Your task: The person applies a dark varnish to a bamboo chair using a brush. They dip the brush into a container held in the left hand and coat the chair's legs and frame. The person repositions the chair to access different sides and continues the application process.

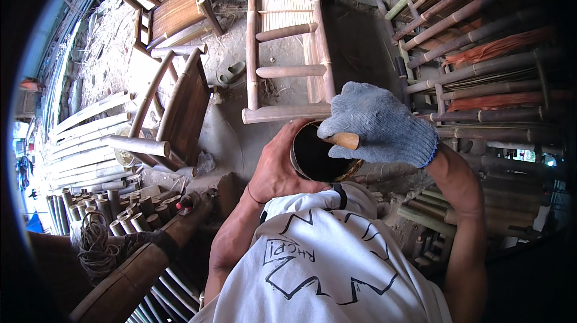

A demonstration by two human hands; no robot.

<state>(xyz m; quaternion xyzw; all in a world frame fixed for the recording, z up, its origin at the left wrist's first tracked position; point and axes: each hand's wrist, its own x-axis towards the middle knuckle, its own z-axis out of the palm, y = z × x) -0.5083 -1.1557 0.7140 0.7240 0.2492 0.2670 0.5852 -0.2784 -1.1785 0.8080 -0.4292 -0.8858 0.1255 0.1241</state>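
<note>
My left hand [270, 163] is bare and wraps round the side of a round container [311, 163] in front of my body. Its inside looks dark, almost black, and what it holds cannot be made out. My right hand [378, 124] wears a grey knitted glove with a blue cuff. Its fingers are closed on a short, light wooden handle [345, 140] above the container's mouth. The handle's other end is hidden by the glove and the dark inside. Just beyond the container lies a long bamboo frame [288, 112] with rungs and a slatted part.
Bamboo chairs [180, 106] stand at the left. Cut bamboo pieces [129, 221] are stacked at lower left, near a coil of rope [99, 251] on a thick bamboo pole [129, 281]. Bamboo racks [481, 88] line the right side. Sandals [231, 74] lie on the floor.
</note>
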